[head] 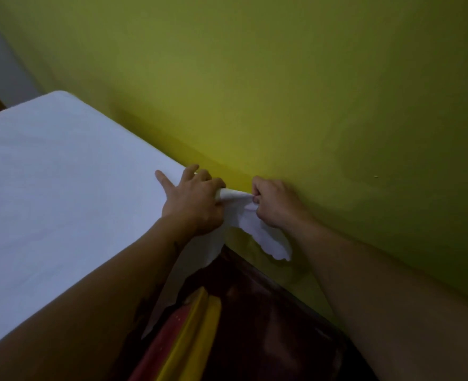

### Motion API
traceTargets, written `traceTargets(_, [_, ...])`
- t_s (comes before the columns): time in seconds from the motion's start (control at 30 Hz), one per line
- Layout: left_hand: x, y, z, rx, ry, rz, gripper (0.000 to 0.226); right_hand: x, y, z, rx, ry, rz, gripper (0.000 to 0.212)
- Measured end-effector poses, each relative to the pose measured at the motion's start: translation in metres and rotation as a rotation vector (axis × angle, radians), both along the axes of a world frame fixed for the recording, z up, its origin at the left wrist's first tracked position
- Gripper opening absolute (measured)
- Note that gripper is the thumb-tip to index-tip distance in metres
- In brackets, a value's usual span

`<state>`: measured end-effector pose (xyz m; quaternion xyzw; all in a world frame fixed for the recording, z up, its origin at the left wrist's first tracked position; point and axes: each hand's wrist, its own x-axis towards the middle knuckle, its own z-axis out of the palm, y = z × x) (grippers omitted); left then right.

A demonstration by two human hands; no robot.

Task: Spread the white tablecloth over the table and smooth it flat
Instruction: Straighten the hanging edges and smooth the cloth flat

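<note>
The white tablecloth (62,182) covers the table on the left and lies mostly flat, with its far edge against the wall. My left hand (193,200) rests palm-down on the cloth at the table's near-right corner, fingers spread, thumb side wrapped over the corner. My right hand (272,203) is just off the corner, beside the wall, fingers pinched on the cloth's loose corner. That corner is stretched between both hands, and its ragged end hangs down below my right hand.
A yellow-green wall (282,92) runs close along the table's far side. Dark red-brown floor (268,325) shows below the corner. Red and yellow cloth (194,334) hangs at the bottom centre.
</note>
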<state>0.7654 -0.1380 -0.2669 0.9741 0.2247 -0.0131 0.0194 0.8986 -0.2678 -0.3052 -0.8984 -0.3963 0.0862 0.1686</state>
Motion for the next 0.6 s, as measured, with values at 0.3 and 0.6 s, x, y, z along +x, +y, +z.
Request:
traceTargets(0.3, [-0.003, -0.006, 0.005, -0.176, -0.125, -0.015, 0.055, -0.007, -0.004, 0.009, -0.039, 0.059, -0.056, 0.009])
traceTargets(0.6, [-0.063, 0.064, 0.025, -0.24, -0.238, 0.272, 0.066, -0.042, 0.044, 0.051, -0.047, 0.208, 0.127, 0.063])
